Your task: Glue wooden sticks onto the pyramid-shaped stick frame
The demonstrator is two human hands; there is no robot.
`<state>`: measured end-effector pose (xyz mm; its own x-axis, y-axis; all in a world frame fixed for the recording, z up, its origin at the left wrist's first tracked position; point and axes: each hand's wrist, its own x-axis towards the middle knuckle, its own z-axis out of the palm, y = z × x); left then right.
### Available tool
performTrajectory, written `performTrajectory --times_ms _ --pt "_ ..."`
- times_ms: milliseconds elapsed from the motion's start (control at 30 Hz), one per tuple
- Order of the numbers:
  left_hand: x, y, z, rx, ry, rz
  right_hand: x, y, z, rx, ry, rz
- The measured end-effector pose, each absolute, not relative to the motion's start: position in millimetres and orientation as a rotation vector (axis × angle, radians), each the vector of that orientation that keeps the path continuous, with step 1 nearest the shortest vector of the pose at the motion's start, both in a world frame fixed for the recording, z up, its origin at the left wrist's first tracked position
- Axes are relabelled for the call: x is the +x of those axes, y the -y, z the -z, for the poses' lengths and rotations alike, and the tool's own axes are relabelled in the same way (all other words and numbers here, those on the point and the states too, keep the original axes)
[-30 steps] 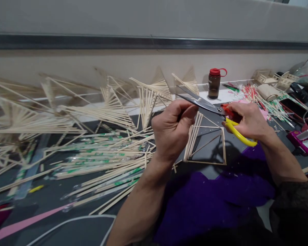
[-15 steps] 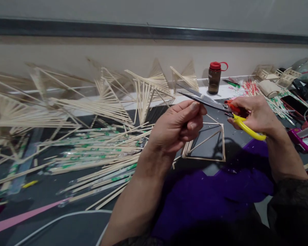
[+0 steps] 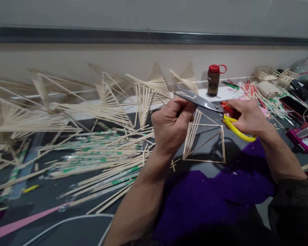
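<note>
My right hand [image 3: 251, 116] grips a pair of scissors [image 3: 207, 104] with one yellow handle loop and one red one. Their blades point left and lie slightly apart, just above my left hand [image 3: 170, 123]. That hand is closed, thumb pressed against the fingers, around a thin wooden stick [image 3: 194, 97]. Only the stick's pale tip shows, at the blades; the rest is hidden by the fingers. Below the hands, a square frame of glued sticks [image 3: 223, 145], with several sticks fanned along its left side, rests on the dark table.
Loose and wrapped chopsticks [image 3: 100, 153] lie to the left. Fan-shaped stick structures [image 3: 110, 111] line the wall. A brown bottle with a red cap [image 3: 213, 82] stands at the back. To the right are a phone [image 3: 295, 106] and a magenta device [image 3: 301, 140]. Purple cloth [image 3: 207, 205] covers my lap.
Both hands and the scissors have shifted a little to the left. My left hand has turned, its back showing more. The fanned sticks of the frame are more visible now.
</note>
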<state>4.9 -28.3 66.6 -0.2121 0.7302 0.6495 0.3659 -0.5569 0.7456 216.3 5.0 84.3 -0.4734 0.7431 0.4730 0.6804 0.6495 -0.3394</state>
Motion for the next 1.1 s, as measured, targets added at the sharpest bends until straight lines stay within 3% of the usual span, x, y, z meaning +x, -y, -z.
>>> performTrajectory --times_ms 600,1100 --pt "1 35 -89 1.173 -0.795 -1.136 233 -15 -88 -0.894 2.358 -0.245" --pt "6 32 -72 1.741 -1.295 -1.921 220 -16 -80 -1.097 2.254 -0.195"
